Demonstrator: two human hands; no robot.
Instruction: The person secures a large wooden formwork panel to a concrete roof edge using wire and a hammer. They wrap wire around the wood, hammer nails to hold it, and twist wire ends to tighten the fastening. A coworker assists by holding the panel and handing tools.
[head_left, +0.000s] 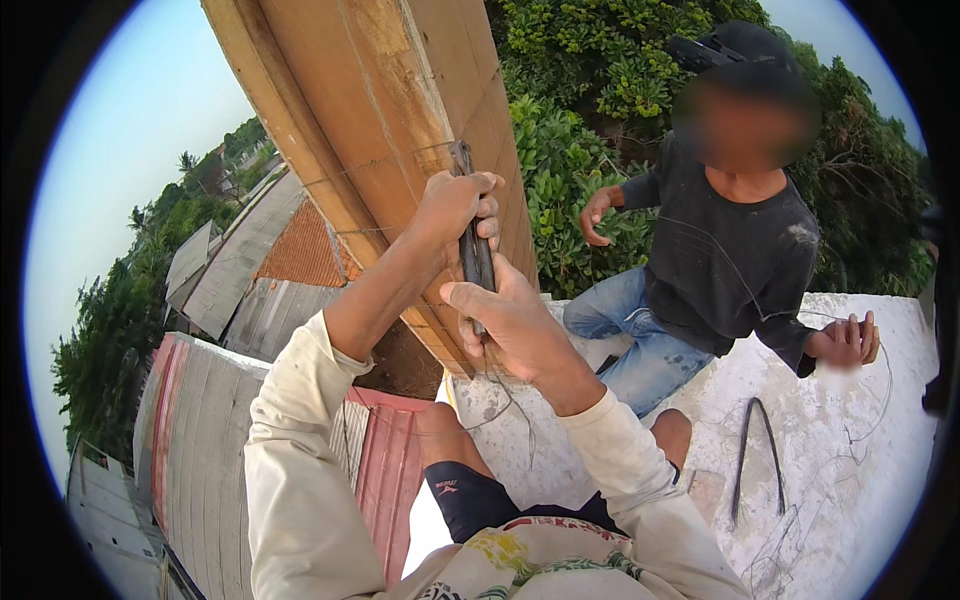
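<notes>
A wooden column form (370,110) of boards and panels rises in front of me, with thin wires stretched across its faces. Both my hands are closed around a pair of dark metal pincers (470,245), held upright against the column's corner. My left hand (458,210) wraps the upper part of the handles, just below the jaws. Lower down, my right hand (515,325) grips the handle ends, its thumb lying across them. The pincers' head touches a binding wire (400,158) at the column's edge; whether the jaws bite it I cannot tell. Loose wire (510,405) dangles below my right hand.
A co-worker (735,240) in a dark shirt and jeans sits close on the right, thin wire in one hand. A bent black rod (760,450) and tangled wire lie on the white concrete ledge (620,470). Lower metal roofs (215,430) drop away at left.
</notes>
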